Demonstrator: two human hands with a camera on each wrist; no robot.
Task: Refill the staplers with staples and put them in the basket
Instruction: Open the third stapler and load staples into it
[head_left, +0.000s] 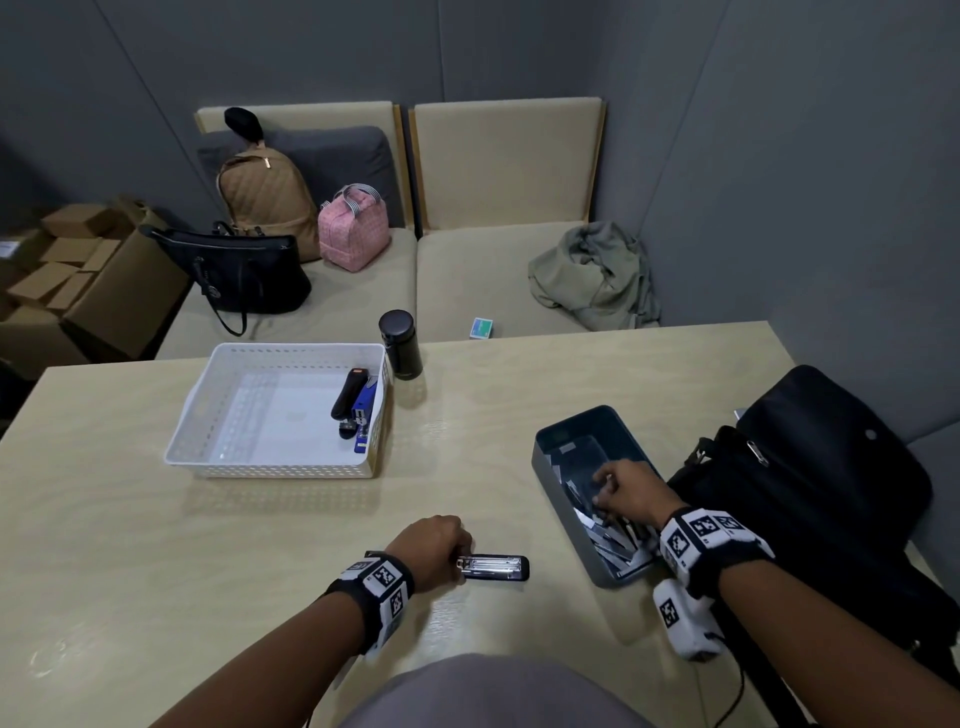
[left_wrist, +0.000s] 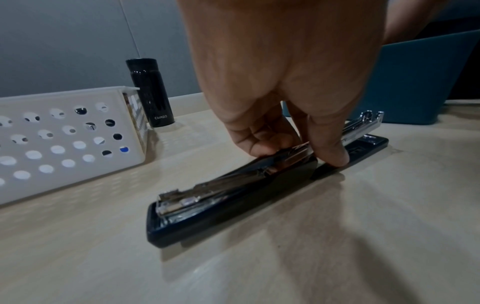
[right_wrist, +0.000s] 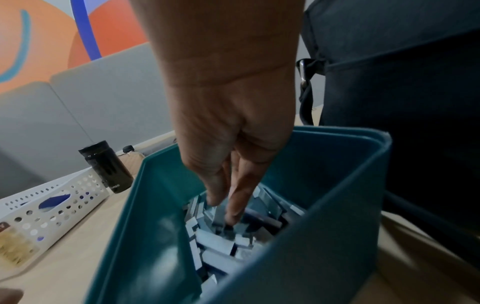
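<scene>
Low in the centre of the head view, the left hand (head_left: 434, 551) pins an opened black stapler (head_left: 493, 567) flat on the pale wood-grain bench (head_left: 130, 545); in the left wrist view its fingers (left_wrist: 330, 152) curl over the hinge, thumb on one side and the others on the far side, likely so the hinged halves stay splayed and the bright metal staple channel faces up for loading. At the lower right of the head view the right hand (head_left: 631, 493) reaches down into a teal plastic bin (head_left: 550, 467), smooth-walled with rounded corners, holding a loose heap of staple strips (right_wrist: 221, 257) that look like short silvery bars. Its fingers (right_wrist: 239, 201) point down, drawn close together among the strips, seemingly picking one out, though I cannot tell whether they actually pinch one. At centre left of the head view sits the white basket (head_left: 208, 395), rigid plastic with perforated walls, and inside against its right wall lie a black stapler and a blue one (head_left: 362, 410), apparently already done. A glossy black cylindrical flask (head_left: 400, 345) stands just beside the basket's far right corner
</scene>
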